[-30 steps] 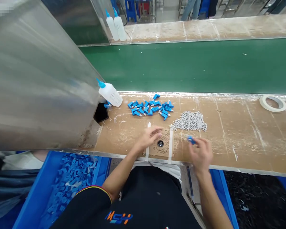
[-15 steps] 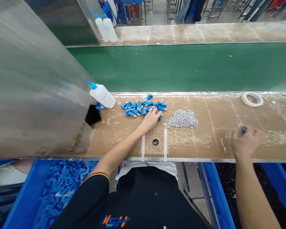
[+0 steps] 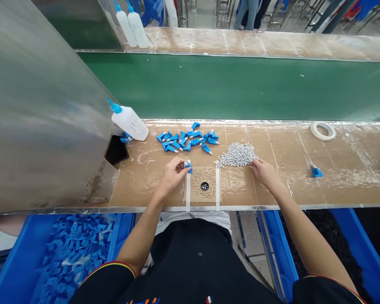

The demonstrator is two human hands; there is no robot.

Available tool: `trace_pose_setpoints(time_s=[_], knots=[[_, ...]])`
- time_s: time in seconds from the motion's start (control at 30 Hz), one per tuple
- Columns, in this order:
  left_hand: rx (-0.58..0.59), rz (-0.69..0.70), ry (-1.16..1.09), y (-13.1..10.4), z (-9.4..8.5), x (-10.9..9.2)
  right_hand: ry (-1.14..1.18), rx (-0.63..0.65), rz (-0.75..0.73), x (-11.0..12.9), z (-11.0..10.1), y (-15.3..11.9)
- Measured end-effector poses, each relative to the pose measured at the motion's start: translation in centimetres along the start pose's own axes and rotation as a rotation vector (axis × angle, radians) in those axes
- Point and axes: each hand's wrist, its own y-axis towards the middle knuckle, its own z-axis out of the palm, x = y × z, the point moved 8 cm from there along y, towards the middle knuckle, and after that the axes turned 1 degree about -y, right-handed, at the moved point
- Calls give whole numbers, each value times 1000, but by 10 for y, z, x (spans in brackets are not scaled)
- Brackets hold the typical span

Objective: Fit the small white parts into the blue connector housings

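My left hand (image 3: 174, 172) pinches a small blue part (image 3: 188, 168) between fingertips, just over the left white tape strip (image 3: 188, 192) on the worktop (image 3: 285, 185). My right hand (image 3: 262, 171) rests with fingers loosely curled at the near edge of the grey pile (image 3: 237, 154), touching it; I cannot tell whether it has picked anything up. Between my hands lies a taped square with a small black disc (image 3: 204, 186) in its middle. Beyond the left hand a scatter of blue parts (image 3: 186, 140) lies spread out, and a white squeeze bottle (image 3: 128, 121) lies tilted beside a metal housing (image 3: 41, 109). One blue piece (image 3: 316, 172) sits alone far to my right, near a tape roll (image 3: 323, 130). A green belt (image 3: 240, 86) runs behind the worktop. A blue bin (image 3: 120, 228) full of blue parts sits below on my left.
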Motion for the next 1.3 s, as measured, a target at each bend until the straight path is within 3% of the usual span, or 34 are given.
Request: trace_pose_setpoints(time_s=[0.13, 0.27, 0.47, 0.6, 0.7, 0.9, 1.3], knots=[[-63, -190, -364, -34, 9, 28, -54, 178, -67, 4, 4, 7], [-115, -269, -587, -55, 19, 43, 3, 227, -107, 22, 3, -2], [-153, -281, -709, -61, 17, 49, 189, 141, -269, 99, 23, -36], [-126, -287, -816, -67, 28, 47, 212, 110, -374, 138, 36, -45], [-120, -282, -854, -71, 35, 47, 198, 131, -430, 159, 36, -41], [-148, -220, -859, -74, 32, 52, 9, 234, -491, 193, 46, -29], [-101, -199, -861, -75, 35, 52, -381, 302, -532, 219, 63, -27]])
